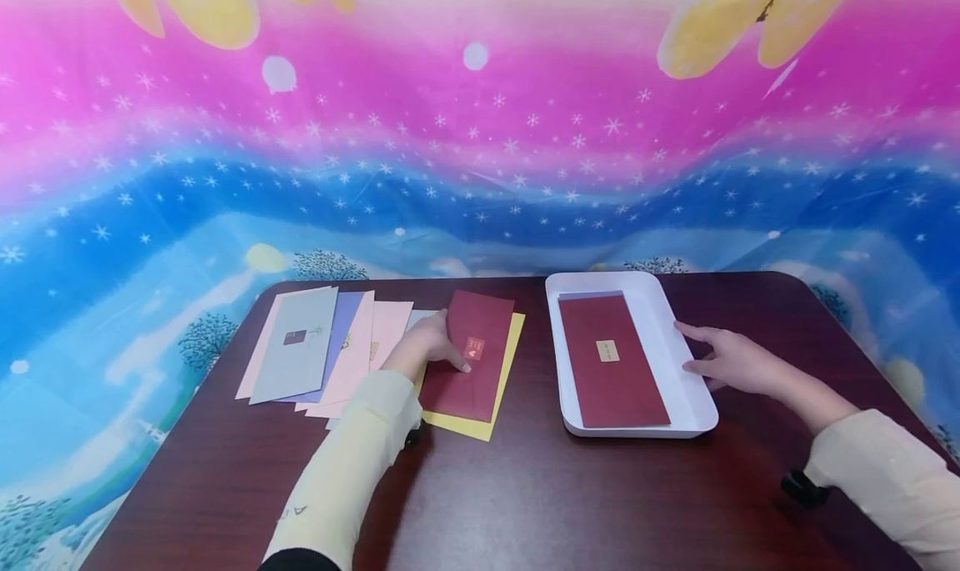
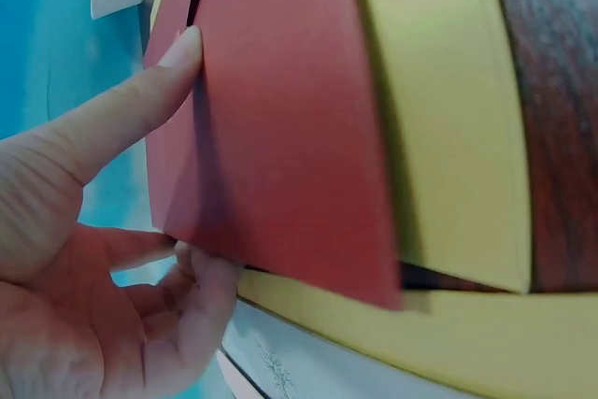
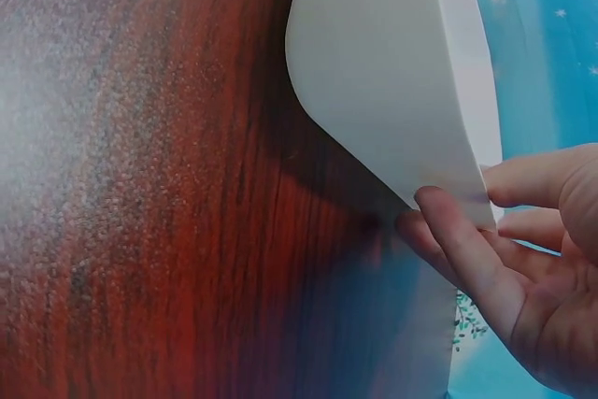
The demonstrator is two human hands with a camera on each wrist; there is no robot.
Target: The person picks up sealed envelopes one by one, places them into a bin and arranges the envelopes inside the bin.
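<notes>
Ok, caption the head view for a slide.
Left hand grips a red envelope; right hand holds the white tray.

Tray's [image 1: 656, 338] sitting on the right half of the worktop [image 1: 495, 504], with stacked envelopes [image 1: 611, 379] lying in it, closer to its left wall. Over on the left, a bunch of loose envelopes [image 1: 300, 363] is overlapping. One envelope [image 1: 480, 379] is lying between that bunch and the tray, and yeah, another [image 1: 468, 428] is poking out underneath. A backdrop [image 1: 480, 137] is hanging behind everything.
</notes>
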